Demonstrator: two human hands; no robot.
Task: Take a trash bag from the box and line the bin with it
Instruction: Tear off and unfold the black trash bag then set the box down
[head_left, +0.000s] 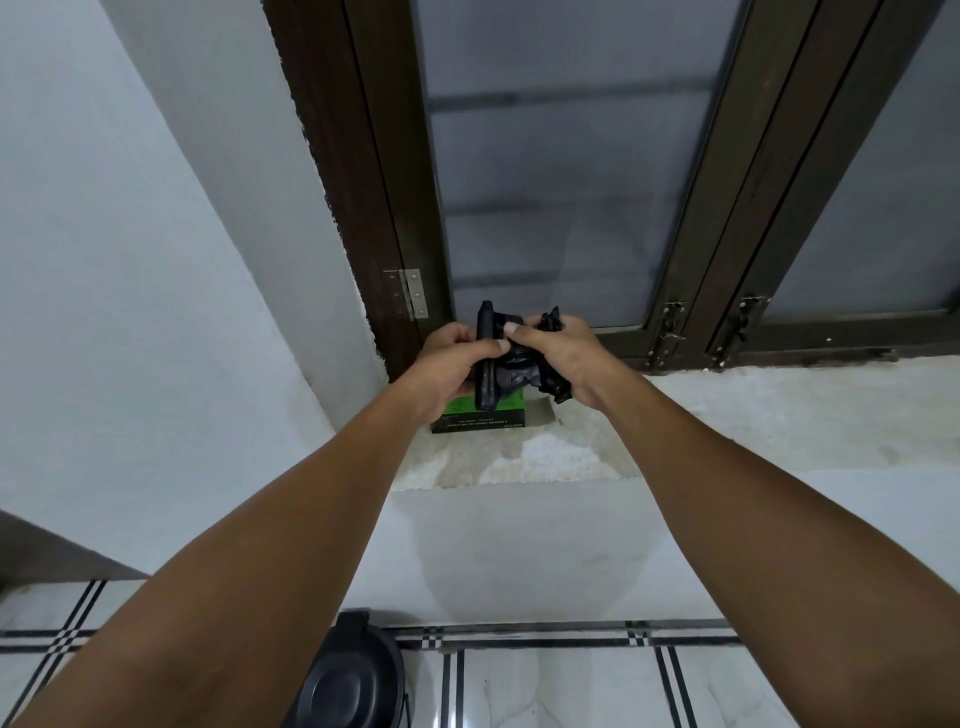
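Left hand (451, 358) is gripping the black roll of trash bags (485, 358), fingers curled round it. Right hand (558, 358) is pinching a crumpled bag (551, 379) off it, just above the green box (480, 415) on the sill (727, 415). Black bin (353, 680) is sitting on the floor below.

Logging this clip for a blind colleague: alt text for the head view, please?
Both hands, left hand and right hand, hold black trash bags above a green box on a window ledge. A black bin stands on the floor below.
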